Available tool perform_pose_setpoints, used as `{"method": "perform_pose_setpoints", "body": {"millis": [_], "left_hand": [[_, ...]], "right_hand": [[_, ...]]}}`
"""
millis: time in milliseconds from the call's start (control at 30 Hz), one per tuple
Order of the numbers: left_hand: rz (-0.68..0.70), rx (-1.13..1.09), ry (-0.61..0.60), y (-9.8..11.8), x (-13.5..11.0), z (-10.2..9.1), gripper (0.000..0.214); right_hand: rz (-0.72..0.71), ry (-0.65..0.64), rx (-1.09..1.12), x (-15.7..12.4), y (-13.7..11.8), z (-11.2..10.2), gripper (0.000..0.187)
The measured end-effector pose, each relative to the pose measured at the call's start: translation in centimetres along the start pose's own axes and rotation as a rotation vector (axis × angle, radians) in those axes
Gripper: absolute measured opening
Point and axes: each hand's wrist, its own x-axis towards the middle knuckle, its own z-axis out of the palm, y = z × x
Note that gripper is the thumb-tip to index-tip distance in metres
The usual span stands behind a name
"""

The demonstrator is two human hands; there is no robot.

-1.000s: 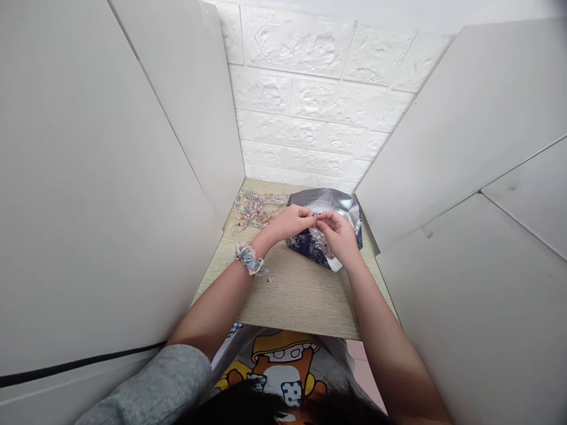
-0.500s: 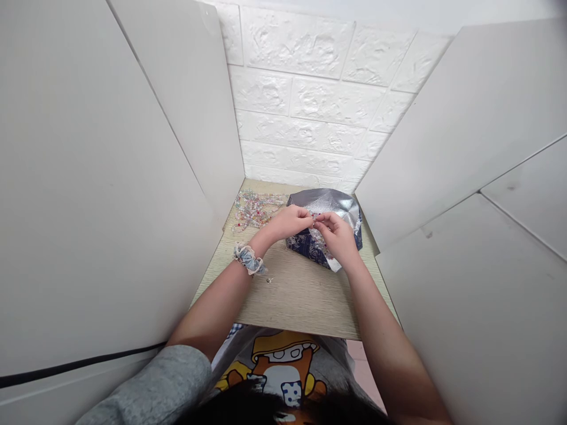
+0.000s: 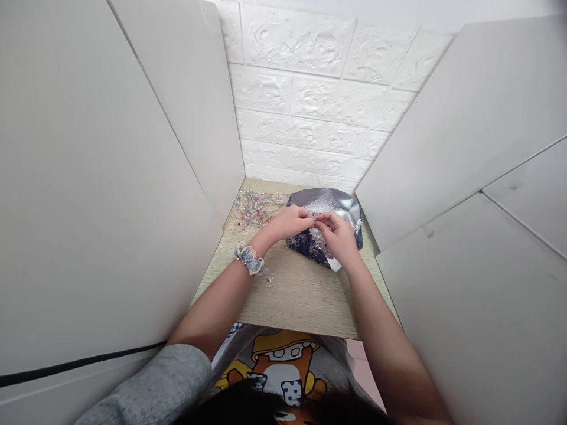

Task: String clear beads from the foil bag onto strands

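Silver-lined pouch (image 3: pixel 330 201), beads (image 3: pixel 319 238) inside; left hand (image 3: pixel 293 222), right hand (image 3: pixel 339 235) pinched closed over it, hold unclear. Likely bead handling; next needs steady fingertips.

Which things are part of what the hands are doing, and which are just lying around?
Probably part of it:
left hand
right hand
open silver-lined bag
beads in the bag
beaded strands beside it

Probably not:
worn scrunchie
tiny object on the table, too small to identify

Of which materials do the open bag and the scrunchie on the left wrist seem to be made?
Open bag: probably foil-lined plastic film, since its inside shines silvery. Scrunchie: apparently soft, matte fabric, judging by its gathered folds and frilly pale edge.
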Motion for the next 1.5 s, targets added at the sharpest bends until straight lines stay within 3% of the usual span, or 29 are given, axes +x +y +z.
{"method": "perform_pose_setpoints", "body": {"millis": [1500], "left_hand": [[-0.006, 0.019, -0.009, -0.39, 0.07, -0.07, 0.021]], "right_hand": [[-0.022, 0.004, -0.041, -0.1, -0.07, -0.02, 0.011]]}}
